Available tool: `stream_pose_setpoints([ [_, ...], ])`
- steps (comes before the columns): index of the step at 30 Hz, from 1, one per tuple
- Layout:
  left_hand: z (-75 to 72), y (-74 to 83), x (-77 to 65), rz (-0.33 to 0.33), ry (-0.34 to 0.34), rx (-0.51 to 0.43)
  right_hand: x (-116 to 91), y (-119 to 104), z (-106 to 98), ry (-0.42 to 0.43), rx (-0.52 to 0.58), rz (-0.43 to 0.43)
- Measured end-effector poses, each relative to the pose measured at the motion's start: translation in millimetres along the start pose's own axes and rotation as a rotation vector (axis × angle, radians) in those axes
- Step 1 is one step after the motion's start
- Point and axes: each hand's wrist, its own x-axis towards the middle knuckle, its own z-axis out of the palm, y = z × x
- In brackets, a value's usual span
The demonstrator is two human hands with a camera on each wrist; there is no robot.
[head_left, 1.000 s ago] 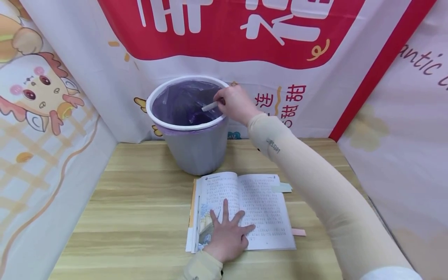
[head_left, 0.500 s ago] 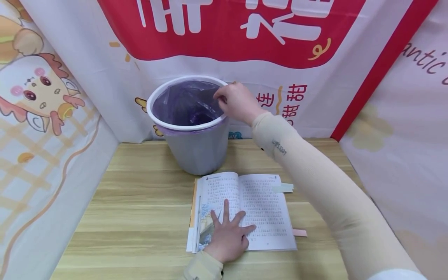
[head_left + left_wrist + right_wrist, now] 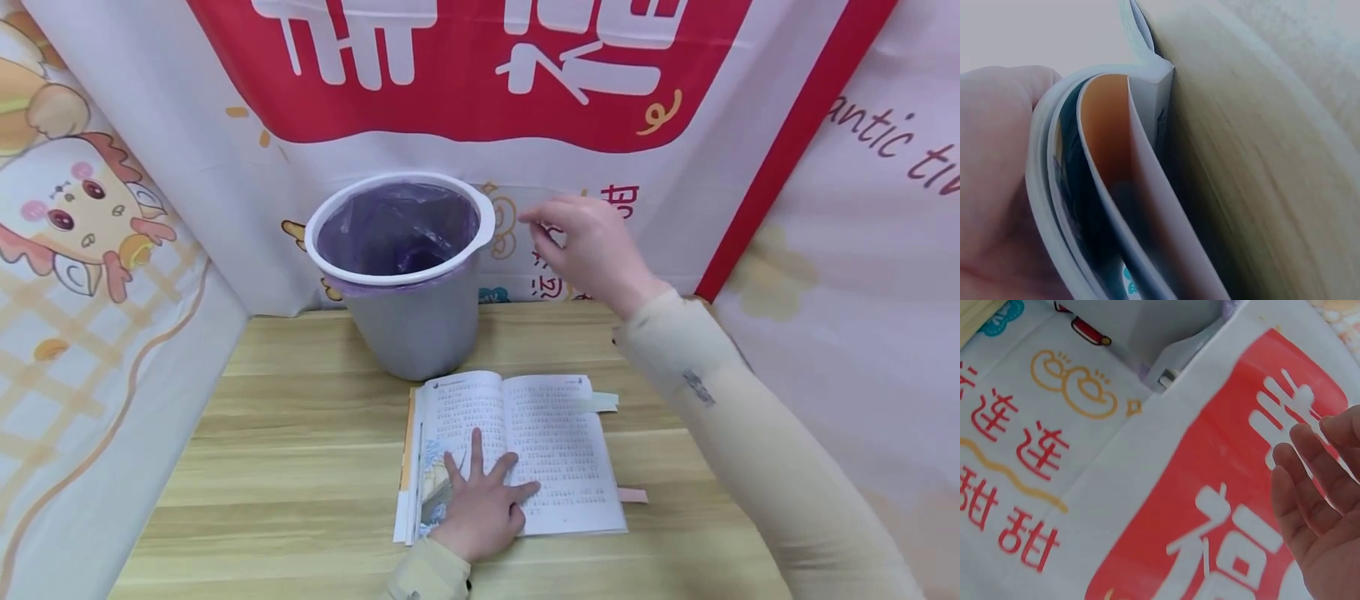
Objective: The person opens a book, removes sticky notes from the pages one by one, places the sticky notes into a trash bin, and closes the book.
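An open book (image 3: 558, 450) lies on the table, its pages covered in small print, with a picture at lower left. My left hand (image 3: 482, 510) rests on it with spread fingers. In the left wrist view, part of that hand (image 3: 994, 181) sits beside the book's curved pages (image 3: 1107, 144). Just right of the bin's rim, my right hand (image 3: 592, 246) hovers with loosely bent fingers, apart from the bin. Nothing shows between its fingers (image 3: 1300, 456) in the right wrist view. The grey bin (image 3: 420, 333) has a white rim and a purple liner bag (image 3: 352, 233).
Pale green (image 3: 603, 403) and pink (image 3: 633, 496) tabs stick out of the book's right edge. A wood-grain table (image 3: 285, 467) carries book and bin. Printed cloth (image 3: 420, 154) hangs behind the bin, and more cloth (image 3: 840, 275) closes off the sides.
One second ago my right hand held a small white strip over the bin; half a second ago the strip was out of sight. That hand has since moved right. My left hand stays put.
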Motion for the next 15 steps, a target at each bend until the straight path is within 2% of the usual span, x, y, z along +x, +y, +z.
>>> stream_pose_setpoints([
  [4, -1.6, -0.2, -0.3, -0.007, 0.0, -0.015, -35, 9, -11, 0.075, 0.028, -0.018],
  [7, -3.1, -0.1, -1.1, -0.015, -0.002, -0.028, -66, 19, -12, 0.119, 0.037, -0.006],
  [11, -7.4, 1.2, -2.2, -0.009, 0.002, -0.037, -114, 35, -2, 0.162, 0.042, 0.02],
  [15, -9.5, 2.6, -2.6, 0.017, 0.016, -0.056, -161, 48, 9, 0.166, 0.045, 0.08],
])
